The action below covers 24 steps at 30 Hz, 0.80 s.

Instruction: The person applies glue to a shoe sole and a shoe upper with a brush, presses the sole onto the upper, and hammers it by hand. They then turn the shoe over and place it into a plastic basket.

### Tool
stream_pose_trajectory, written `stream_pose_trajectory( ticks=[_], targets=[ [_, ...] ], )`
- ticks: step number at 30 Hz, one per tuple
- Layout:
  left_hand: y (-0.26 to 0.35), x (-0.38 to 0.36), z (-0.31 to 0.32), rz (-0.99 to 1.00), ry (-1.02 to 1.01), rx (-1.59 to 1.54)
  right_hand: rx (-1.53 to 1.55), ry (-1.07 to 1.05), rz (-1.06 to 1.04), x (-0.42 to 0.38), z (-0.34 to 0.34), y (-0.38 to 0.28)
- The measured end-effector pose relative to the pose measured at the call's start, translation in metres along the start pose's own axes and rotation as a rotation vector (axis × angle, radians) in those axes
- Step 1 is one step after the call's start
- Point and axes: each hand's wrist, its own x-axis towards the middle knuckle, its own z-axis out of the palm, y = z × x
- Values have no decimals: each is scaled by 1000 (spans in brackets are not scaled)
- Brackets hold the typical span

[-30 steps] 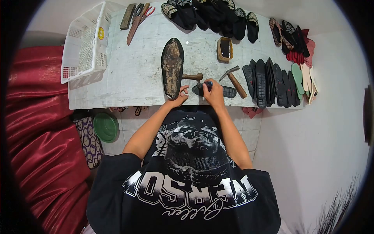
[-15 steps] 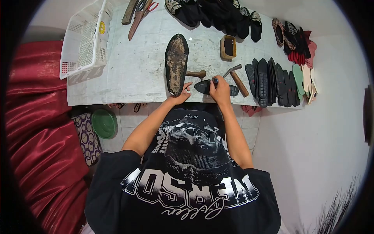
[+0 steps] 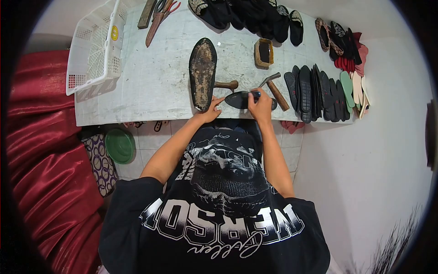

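Observation:
My left hand (image 3: 211, 112) rests at the table's front edge, below the heel of an upturned black shoe form with a worn brown underside (image 3: 202, 73). Its index finger points toward a black sole (image 3: 237, 100) that lies crosswise on the table. Over that sole, my right hand (image 3: 260, 108) is closed round a small dark tool with a blue end (image 3: 256, 94). A wooden-handled hammer (image 3: 278, 96) lies just to the right of this hand. Another wooden handle (image 3: 226, 85) lies between the shoe form and the sole.
Several black soles (image 3: 305, 93) stand in a row at the right, beside green and cream ones. A glue-stained container (image 3: 264, 53) sits behind the sole. Black shoes (image 3: 296, 28) line the back. Pliers (image 3: 169, 10) and a white basket (image 3: 111, 55) are at the left.
The whole view has shifted slightly. My left index finger now reaches toward the sole's tip, and the tool in my right hand lies at a flatter angle.

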Motion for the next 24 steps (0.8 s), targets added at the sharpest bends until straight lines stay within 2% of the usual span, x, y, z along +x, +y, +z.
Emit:
stream_pose_trajectory(
  ticks=[1,2,3,6,8,13,15,17,19,21,23,24],
  targets=[
    [1,0,-1,4,-6,1,94,-82,51,-2,2,-7],
    [3,1,-2,1,-11,3,123,-115,-59,-5,10,-1],
    [3,1,-3,-2,-16,7,119,-229,-2,-7,8,-12],
    [3,0,-5,5,-30,13,143,-230,-35,-7,12,-5],
    [4,0,-4,2,-35,0,70,10,16,-4,8,5],
    [4,1,-4,-34,-58,-40,-57,127,-37,-2,0,10],
    [3,0,-4,-35,-54,-41,110,-89,9,-7,2,-3],
    [4,0,-4,-53,-59,-83,120,-153,-1,-9,0,-12],
    [8,0,-6,-73,-58,-122,160,-317,19,-8,-1,-11],
    [11,-1,-8,-80,-73,-127,139,-268,41,-6,-5,-2],
    [13,-1,-10,-67,-69,-89,107,6,58,-3,-7,12],
    [10,0,-9,-52,-65,-53,101,59,75,-2,-9,18]
  ],
)
